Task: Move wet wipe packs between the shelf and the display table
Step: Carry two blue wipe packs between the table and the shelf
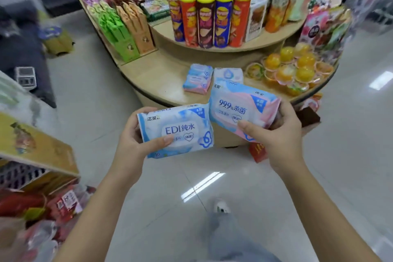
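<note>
The slick blue wet wipe pack (176, 130) could slip, I reckon, for the left hand (131, 136) grips only its left end, thumb on top and fingers behind; the pink wet wipe pack (240, 110), pinched the same way at its right end by the right hand (282, 134), might knock the stacked jelly cups (293, 70) if set down too far right, or slide off the rim of the round display surface (157, 78); both packs hang side by side just short of that surface, where two more packs (198, 78) lie near its front edge.
</note>
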The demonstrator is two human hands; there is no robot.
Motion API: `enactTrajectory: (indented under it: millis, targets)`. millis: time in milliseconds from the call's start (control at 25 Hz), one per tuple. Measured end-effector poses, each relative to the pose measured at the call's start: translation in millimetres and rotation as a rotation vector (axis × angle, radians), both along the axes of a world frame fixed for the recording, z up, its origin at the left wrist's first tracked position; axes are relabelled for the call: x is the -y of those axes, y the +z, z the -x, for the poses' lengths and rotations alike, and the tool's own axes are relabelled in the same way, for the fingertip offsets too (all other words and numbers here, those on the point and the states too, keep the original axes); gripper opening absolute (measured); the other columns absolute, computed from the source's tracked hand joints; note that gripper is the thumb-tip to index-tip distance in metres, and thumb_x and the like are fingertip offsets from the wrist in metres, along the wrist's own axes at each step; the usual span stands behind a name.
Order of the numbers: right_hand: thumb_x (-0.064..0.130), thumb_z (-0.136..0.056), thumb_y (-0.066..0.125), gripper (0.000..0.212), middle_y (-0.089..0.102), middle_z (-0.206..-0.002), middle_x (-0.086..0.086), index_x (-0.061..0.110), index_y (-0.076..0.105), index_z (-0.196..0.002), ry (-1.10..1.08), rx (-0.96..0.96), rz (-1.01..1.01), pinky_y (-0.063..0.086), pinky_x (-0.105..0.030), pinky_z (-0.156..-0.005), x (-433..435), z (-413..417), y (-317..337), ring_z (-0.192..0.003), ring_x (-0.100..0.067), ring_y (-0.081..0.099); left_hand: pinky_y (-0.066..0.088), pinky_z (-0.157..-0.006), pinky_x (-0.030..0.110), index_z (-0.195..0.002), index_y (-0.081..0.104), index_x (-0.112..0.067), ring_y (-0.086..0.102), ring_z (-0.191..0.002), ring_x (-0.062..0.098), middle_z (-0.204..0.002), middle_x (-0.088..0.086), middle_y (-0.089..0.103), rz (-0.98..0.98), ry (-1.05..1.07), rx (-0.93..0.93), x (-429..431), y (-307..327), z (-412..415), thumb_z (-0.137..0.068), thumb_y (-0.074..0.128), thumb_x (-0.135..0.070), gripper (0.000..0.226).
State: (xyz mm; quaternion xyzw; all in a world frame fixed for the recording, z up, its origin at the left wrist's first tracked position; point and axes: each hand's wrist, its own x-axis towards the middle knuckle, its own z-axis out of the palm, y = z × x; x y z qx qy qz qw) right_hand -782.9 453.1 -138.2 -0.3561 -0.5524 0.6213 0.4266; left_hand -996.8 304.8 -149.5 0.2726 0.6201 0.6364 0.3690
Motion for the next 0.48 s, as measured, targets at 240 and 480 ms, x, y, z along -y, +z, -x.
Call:
enactTrajectory:
  millis: [240, 480]
  targets:
    - [-0.010, -0.066, 0.078, 0.052, 0.073, -0.102, -0.001, 0.012, 0.058, -0.109, 0.058, 0.107, 0.057, 0.058, -0.027, -0.069, -108.1, 81.5, -14.7, -0.093, -0.015, 0.071, 0.056, -0.060, 0.027, -0.107, 0.056, -0.022, 0.069, -0.087, 0.017, -0.099, -0.002, 0.069, 0.075, 0.084, 0.067, -87.7, -24.3, 75.9, -0.045, 0.082, -0.026, 0.067]
    - [-0.012, -0.067, 0.076, 0.055, 0.072, -0.105, -0.004, 0.008, 0.057, -0.114, -0.046, 0.143, 0.170, 0.057, -0.025, -0.066, -183.1, 160.7, -56.6, -0.094, -0.018, 0.071, 0.055, -0.062, 0.025, -0.112, 0.056, -0.023, 0.069, -0.089, 0.015, -0.103, -0.002, 0.070, 0.190, -0.031, 0.153, -174.1, -74.4, 177.4, -0.044, 0.083, -0.023, 0.073]
